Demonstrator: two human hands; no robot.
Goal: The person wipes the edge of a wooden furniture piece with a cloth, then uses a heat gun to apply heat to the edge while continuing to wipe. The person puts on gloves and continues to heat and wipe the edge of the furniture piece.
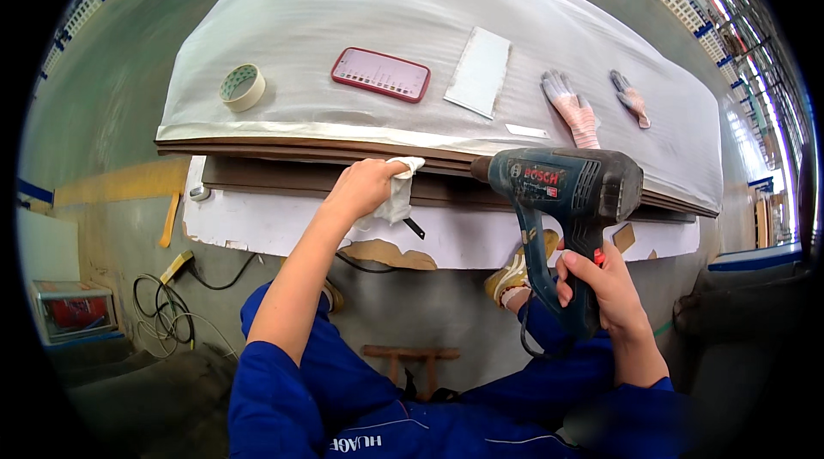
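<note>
My left hand [365, 189] pinches a white cloth [395, 197] against the edges of the stacked brown boards [287, 172]. My right hand [605, 287] grips the handle of a dark blue heat gun [558, 184], whose nozzle points left at the board edges, a little right of the cloth. White translucent sheeting [309, 0] covers the top of the stack. Below the cloth, the end of a black flat strip [416, 229] shows. The boards rest on a white-covered surface [232, 223] with torn brown patches along its near edge.
On the sheeting lie a tape roll [243, 87], red-cased phone [380, 73], white panel [477, 73] and two gloves [569, 107] [631, 99]. Cables [163, 313] lie on the floor at left beside a metal box [73, 311]. A wooden stool [410, 354] shows between my legs.
</note>
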